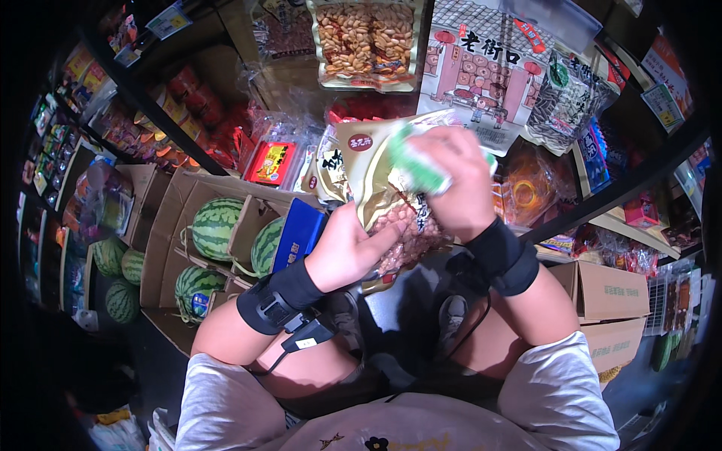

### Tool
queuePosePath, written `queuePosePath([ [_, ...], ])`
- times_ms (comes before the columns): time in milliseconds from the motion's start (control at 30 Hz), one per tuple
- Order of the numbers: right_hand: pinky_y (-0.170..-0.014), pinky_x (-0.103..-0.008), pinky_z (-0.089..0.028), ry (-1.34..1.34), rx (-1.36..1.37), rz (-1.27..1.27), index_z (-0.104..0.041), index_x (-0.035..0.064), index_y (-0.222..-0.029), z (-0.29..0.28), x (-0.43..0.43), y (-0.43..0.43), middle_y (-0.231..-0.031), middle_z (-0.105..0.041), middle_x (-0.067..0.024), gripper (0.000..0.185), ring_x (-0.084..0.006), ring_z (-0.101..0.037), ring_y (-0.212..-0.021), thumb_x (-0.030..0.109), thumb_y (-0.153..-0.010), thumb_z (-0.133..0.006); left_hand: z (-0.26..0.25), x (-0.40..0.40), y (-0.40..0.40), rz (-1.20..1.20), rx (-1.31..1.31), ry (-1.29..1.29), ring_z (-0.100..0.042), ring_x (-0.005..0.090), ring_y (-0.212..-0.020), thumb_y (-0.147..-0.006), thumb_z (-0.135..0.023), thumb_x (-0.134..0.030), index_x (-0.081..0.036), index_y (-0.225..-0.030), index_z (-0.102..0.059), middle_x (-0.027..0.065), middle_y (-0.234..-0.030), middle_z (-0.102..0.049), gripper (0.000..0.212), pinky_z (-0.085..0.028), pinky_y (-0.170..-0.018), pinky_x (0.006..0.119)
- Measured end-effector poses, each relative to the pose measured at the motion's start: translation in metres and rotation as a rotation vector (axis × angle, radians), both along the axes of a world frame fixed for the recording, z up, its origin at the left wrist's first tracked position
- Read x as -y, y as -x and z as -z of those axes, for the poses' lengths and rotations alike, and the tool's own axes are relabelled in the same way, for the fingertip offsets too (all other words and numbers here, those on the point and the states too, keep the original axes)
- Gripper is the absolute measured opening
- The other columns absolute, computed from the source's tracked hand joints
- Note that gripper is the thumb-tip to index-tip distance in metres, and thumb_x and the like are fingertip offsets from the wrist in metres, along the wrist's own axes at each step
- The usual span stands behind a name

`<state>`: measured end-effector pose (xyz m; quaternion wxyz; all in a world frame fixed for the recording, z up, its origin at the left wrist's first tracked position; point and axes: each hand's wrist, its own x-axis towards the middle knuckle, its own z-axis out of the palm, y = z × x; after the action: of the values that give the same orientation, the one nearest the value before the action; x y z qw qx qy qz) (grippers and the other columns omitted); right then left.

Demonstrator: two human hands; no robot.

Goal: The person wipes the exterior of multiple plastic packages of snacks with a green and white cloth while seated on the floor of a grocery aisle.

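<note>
My left hand (356, 246) grips the side of a gold and clear plastic bag of reddish peanuts (406, 239), its thumb lying across the front. Held over the upper part of that bag is my right hand (459, 175), with its fingers closed around a green and white cloth or wipe (417, 160). The cloth is blurred, and whether it touches the bag cannot be told. Behind my left hand, more gold snack bags (330, 169) stand on the shelf. Black bands cover both my wrists.
Left of me, an open cardboard box (163, 248) holds watermelons (217, 228). On the shelf ahead are a peanut bag (366, 45), a large illustrated bag (479, 73) and a sunflower seed bag (564, 107). A dark shelf rail (620, 183) and cardboard cartons (612, 293) lie to the right.
</note>
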<state>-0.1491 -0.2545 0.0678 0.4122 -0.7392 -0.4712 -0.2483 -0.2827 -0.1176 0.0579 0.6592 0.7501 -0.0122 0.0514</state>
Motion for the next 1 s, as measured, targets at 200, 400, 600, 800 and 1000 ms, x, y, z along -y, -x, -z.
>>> queuePosePath([
  [200,-0.082,-0.0383,-0.048,-0.125,-0.139,0.13,-0.07,0.0074,-0.101,0.005,0.014,-0.011,-0.096,-0.062,-0.011,0.04,-0.031,-0.059,-0.092,-0.007,-0.064,-0.065,0.002,0.008,0.008,-0.104,0.12,0.093,-0.058,0.0065,-0.082,-0.088,-0.056,0.0,0.003,-0.109,-0.057,0.0022,-0.091,-0.065,0.02,-0.048,-0.075,0.023],
  [400,-0.084,-0.0367,-0.049,-0.058,-0.222,-0.189,-0.066,0.0056,-0.105,0.006,0.006,0.045,-0.1,-0.062,-0.0127,0.045,-0.0311,-0.06,-0.095,-0.007,-0.062,-0.065,-0.001,-0.007,0.002,-0.243,0.204,0.091,-0.058,0.0079,-0.085,-0.09,-0.059,-0.003,0.004,-0.108,-0.059,0.0026,-0.097,-0.065,0.02,-0.048,-0.077,0.025],
  [600,-0.084,-0.0363,-0.05,-0.158,-0.283,-0.032,-0.064,0.0046,-0.11,-0.005,0.012,0.014,-0.103,-0.063,-0.015,0.047,-0.033,-0.062,-0.097,-0.01,-0.065,-0.062,-0.014,0.007,0.015,-0.184,0.129,0.111,-0.059,0.0105,-0.094,-0.09,-0.06,-0.002,0.005,-0.115,-0.054,0.006,-0.105,-0.065,0.027,-0.047,-0.086,0.027],
  [800,-0.081,-0.0372,-0.05,-0.069,-0.169,-0.18,-0.065,0.0054,-0.105,0.004,0.009,0.047,-0.099,-0.062,-0.0123,0.043,-0.032,-0.061,-0.093,-0.004,-0.063,-0.068,-0.007,0.001,0.018,-0.32,0.076,0.144,-0.057,0.0102,-0.088,-0.103,-0.04,-0.027,0.004,-0.113,-0.056,0.0061,-0.101,-0.063,0.036,-0.047,-0.079,0.026],
  [1000,-0.072,-0.0368,-0.049,-0.087,0.006,-0.183,-0.066,0.0074,-0.101,-0.009,0.01,0.064,-0.096,-0.06,-0.0089,0.035,-0.0281,-0.058,-0.086,-0.001,-0.067,-0.064,-0.008,0.01,0.02,-0.214,0.005,0.411,-0.055,0.0161,-0.111,-0.102,-0.028,-0.047,-0.002,-0.132,-0.044,0.0087,-0.121,-0.057,0.055,-0.043,-0.094,0.031],
])
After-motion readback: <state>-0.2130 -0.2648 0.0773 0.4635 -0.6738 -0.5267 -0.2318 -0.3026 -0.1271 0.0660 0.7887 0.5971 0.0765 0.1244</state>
